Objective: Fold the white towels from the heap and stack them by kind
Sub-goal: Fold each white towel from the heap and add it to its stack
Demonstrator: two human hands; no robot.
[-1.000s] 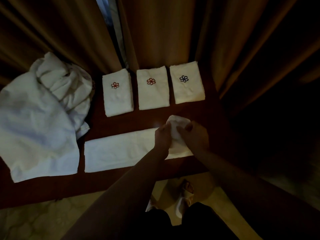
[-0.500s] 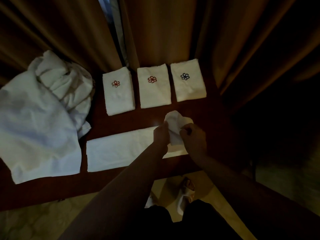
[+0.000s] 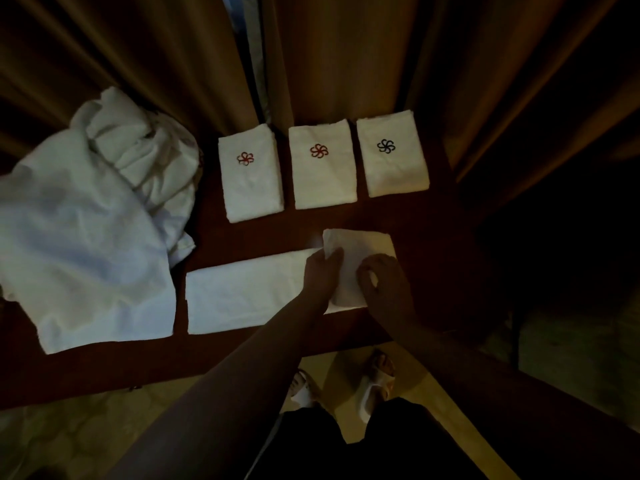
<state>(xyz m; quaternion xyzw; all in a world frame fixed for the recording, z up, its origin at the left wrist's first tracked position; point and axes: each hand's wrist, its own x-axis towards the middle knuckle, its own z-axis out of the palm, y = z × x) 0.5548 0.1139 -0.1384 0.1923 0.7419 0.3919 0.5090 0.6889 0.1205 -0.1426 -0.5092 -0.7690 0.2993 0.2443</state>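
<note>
We fold a long white terry strip [image 3: 249,294] on the dark wooden table [image 3: 426,216]: our left hand [image 3: 320,271] and right hand [image 3: 384,282] both pinch its turned-over right end. The soft, rumpled heap [image 3: 86,216] lies left; three neat rectangular stacks [image 3: 322,168] sit beyond.

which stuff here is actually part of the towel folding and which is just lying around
Job: long towel being folded, held by left hand and right hand; heap; three folded towels.
Just there: curtains, table, sandals.
</note>
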